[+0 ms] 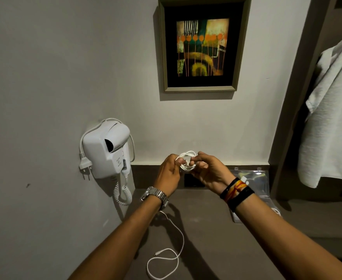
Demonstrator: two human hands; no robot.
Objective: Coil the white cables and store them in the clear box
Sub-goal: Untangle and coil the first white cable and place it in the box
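Observation:
A white cable wound into a small coil (187,161) is held up in front of the wall between both hands. My left hand (167,174) pinches its left side, and my right hand (208,170) grips its right side with the thumb through the loop. A second white cable (173,251) lies loose on the brown counter below, curling into a loop near the front. The clear box (264,184) stands open at the right against the wall, partly hidden by my right wrist; something white lies inside it.
A white wall-mounted hair dryer (107,150) with a coiled cord and a dangling plug hangs at the left. A framed picture (201,44) hangs above. A white garment (331,122) hangs at the right. A dark socket plate (193,181) sits behind my hands.

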